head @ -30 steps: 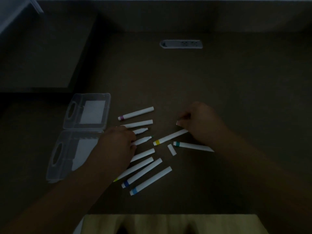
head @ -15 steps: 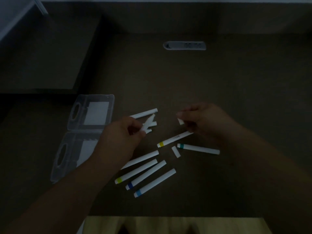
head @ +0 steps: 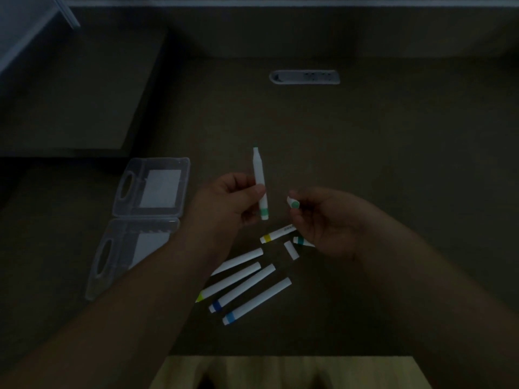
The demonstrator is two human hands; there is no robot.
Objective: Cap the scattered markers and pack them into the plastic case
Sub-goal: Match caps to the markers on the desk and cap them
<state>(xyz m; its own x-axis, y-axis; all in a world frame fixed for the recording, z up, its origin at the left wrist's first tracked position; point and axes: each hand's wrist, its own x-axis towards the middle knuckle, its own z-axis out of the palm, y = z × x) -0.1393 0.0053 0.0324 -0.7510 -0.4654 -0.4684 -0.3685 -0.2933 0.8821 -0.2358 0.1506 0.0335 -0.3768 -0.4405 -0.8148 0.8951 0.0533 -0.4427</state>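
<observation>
My left hand pinches a white uncapped marker with a green band, held upright above the table, its green tip pointing away. To its right, my right hand pinches a small green-ended cap, a short gap from the marker. Several white markers lie on the dark table below my hands. A yellow-banded marker and a teal-banded marker are partly hidden by my right hand. A loose white cap lies between them. The clear plastic case lies open at the left.
A grey socket strip is set in the table at the back. A dark block stands at the back left, behind the case. The table's near edge runs along the bottom.
My left hand has lifted the green marker off the table and turned it upright. My right hand has raised the cap and brought it toward the marker.
</observation>
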